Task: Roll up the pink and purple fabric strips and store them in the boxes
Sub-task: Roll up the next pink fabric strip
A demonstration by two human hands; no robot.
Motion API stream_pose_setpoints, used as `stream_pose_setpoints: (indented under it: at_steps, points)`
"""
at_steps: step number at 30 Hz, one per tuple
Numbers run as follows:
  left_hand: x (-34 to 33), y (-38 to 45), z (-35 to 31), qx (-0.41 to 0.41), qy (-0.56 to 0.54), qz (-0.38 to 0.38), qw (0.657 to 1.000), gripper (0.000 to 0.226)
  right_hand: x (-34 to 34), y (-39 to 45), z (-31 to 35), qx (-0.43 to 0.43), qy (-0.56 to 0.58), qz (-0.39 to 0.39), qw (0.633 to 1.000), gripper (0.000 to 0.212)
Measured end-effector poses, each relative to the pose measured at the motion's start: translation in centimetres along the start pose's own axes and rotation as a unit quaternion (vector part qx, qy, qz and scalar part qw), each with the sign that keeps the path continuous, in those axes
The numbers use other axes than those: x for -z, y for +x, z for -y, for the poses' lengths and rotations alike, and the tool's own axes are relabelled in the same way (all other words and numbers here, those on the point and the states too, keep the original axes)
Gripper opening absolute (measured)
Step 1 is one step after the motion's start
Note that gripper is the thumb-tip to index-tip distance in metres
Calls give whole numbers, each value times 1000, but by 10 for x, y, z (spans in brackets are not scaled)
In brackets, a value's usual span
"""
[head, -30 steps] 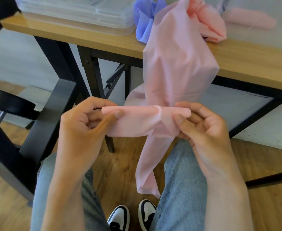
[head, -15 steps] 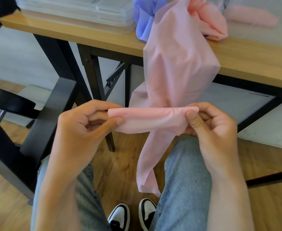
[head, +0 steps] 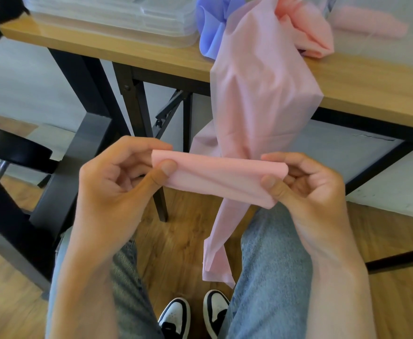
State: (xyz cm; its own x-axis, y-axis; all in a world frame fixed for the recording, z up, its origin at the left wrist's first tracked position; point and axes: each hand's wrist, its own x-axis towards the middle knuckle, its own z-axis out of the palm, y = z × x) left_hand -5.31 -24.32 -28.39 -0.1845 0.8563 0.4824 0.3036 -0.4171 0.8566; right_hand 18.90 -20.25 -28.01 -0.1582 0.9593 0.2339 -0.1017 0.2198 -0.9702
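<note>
roll point(head: 218, 178) lies crosswise between my left hand point(head: 117, 189) and right hand point(head: 308, 189), each pinching one end, loose strip point(head: 261, 94) trailing up to the table point(head: 151, 57).

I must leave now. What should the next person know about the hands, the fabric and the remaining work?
Left hand pinches the left end of the pink roll; right hand pinches the right end.
The pink strip runs from the table down to the roll, with a tail hanging toward the floor.
Purple strip lies loose on the table beside the clear boxes.
Done: the first turns of pink.
Left: finish the pink roll, roll the purple, store both in boxes.
</note>
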Motion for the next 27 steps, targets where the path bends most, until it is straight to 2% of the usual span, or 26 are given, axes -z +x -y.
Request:
stream_pose_setpoints:
  at_steps: [7, 12, 15, 17, 21, 27]
  points:
    - [-3, 0, -1, 8, -14, 37, 999, 27, 4, 1, -3, 17, -73, -26, 997, 9]
    - [0, -2, -1, 8, -5, 69, 998, 31, -1, 1, 0, 7, 15, -34, 999, 14]
    - [1, -2, -2, 14, 4, 66, 998, 32, 0, 1, -2, 4, 21, -35, 999, 23]
    - [2, -2, -2, 14, 19, 60, 998, 32, 3, 1, -2, 2, 9, -17, 1000, 20]
    - [6, -1, -3, 0, 56, 45, 997, 27, 10, -1, 0, 3, -18, 26, 999, 35]
    - [4, 1, 0, 2, 65, 67, 996, 21, 5, -2, 3, 31, -129, 3, 991, 18]
